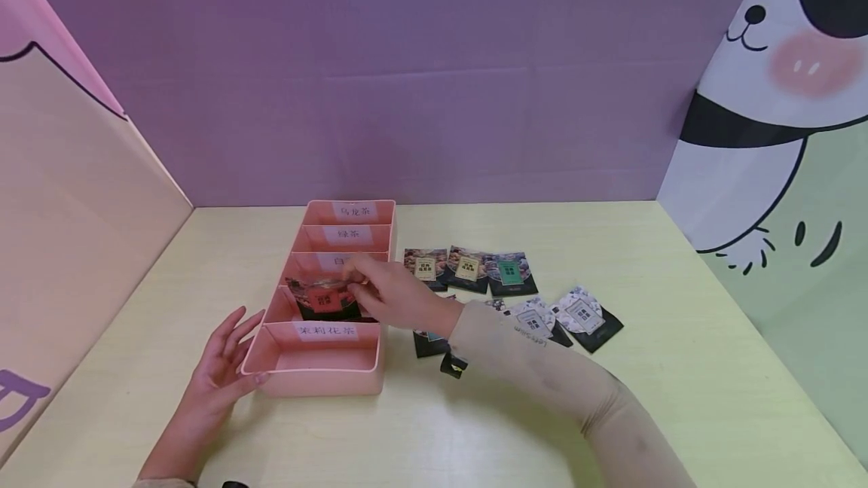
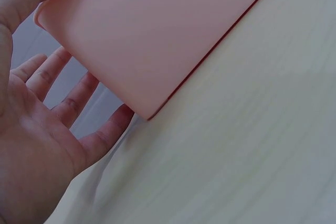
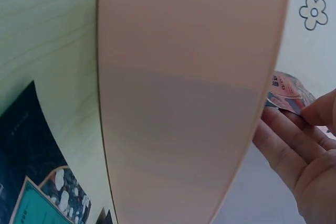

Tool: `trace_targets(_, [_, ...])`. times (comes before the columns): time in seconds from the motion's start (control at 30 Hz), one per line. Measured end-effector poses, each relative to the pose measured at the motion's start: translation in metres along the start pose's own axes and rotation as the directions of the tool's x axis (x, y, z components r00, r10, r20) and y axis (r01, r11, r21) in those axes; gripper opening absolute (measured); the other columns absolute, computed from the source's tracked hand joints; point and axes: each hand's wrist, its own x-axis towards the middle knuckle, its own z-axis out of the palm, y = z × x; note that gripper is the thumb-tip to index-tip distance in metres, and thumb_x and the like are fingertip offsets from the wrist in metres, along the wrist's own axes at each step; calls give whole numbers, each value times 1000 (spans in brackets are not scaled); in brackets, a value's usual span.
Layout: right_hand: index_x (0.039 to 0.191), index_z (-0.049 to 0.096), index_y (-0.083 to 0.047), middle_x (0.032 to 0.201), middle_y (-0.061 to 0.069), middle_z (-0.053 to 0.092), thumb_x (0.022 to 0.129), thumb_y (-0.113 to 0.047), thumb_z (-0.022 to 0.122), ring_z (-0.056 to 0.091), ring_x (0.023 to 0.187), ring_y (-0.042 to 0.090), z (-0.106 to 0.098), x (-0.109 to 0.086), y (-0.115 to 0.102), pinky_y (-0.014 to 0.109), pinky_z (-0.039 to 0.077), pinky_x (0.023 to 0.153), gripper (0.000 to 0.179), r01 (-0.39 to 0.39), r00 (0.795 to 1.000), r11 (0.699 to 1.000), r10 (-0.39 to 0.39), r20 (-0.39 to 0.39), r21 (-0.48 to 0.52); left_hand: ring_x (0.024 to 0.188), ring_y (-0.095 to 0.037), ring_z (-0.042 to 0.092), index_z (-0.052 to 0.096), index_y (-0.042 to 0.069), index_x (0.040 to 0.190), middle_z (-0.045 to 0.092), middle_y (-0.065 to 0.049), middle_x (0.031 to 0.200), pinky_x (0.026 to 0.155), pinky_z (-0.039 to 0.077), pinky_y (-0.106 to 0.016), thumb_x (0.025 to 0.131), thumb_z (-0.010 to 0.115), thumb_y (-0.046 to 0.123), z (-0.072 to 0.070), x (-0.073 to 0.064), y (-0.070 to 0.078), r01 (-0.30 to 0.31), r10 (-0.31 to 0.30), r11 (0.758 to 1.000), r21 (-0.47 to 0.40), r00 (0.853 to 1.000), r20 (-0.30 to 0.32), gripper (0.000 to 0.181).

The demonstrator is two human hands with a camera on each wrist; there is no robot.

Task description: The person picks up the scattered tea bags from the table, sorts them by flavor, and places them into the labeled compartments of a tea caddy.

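Note:
My right hand point(image 1: 403, 296) pinches a red-and-black tea sachet point(image 1: 324, 301) by its right edge, over the second compartment from the front of a pink divided box point(image 1: 312, 384). In the right wrist view, the sachet point(image 3: 286, 94) shows beyond the box's side wall point(image 3: 184, 98), between thumb and fingers. My left hand point(image 1: 220, 371) rests at the box's front left corner, its thumb against the front and its fingers spread along the left side. The left wrist view shows those fingers point(image 2: 79, 100) loosely extended beside the pink wall point(image 2: 142, 40).
Right of the box lie patterned tea sachets: a back row point(image 1: 468, 269) of three and several more point(image 1: 586, 318) nearer, partly behind my right forearm. A small black scrap point(image 1: 453, 366) lies near the wrist. White labels point(image 1: 325, 331) with Chinese writing mark the compartments. A purple wall point(image 1: 427, 96) stands behind.

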Motion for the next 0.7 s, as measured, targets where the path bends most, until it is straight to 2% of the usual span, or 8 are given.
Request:
trace_targets(0.17, [106,49,-5,85,6,61,98,2,54,51,65,10,7,3,2,13,42,61,11,-13,996,999,16,85,-44,130,-9,48,18,8,158,44,3,151,99,45,-19,80,44,-34,0,0,1,-6,6,1000,-7,1000,4,92])
trace_targets(0.33, [102,50,-9,77,2,60,99,-2,54,51,60,9,12,4,2,13,40,61,9,-30,981,994,49,185,-103,130,-9,48,19,8,158,45,4,151,98,45,-19,79,44,-35,0,0,2,1,-1,1000,-9,1000,-6,93])
trace_targets(0.57, [103,52,-10,77,-1,58,99,-5,55,51,61,8,18,3,1,12,38,60,7,-14,967,982,62,248,-190,130,-9,48,19,8,158,45,3,151,99,45,-19,79,43,-35,-1,1,1,-3,3,1000,-13,1000,-3,93])
trace_targets(0.7, [105,53,-10,75,-2,57,100,-7,53,49,59,7,20,3,-1,13,37,57,6,-34,948,971,107,301,-236,130,-11,48,17,5,158,44,1,152,97,46,-20,79,43,-35,-1,1,0,-26,26,999,-28,999,18,93])
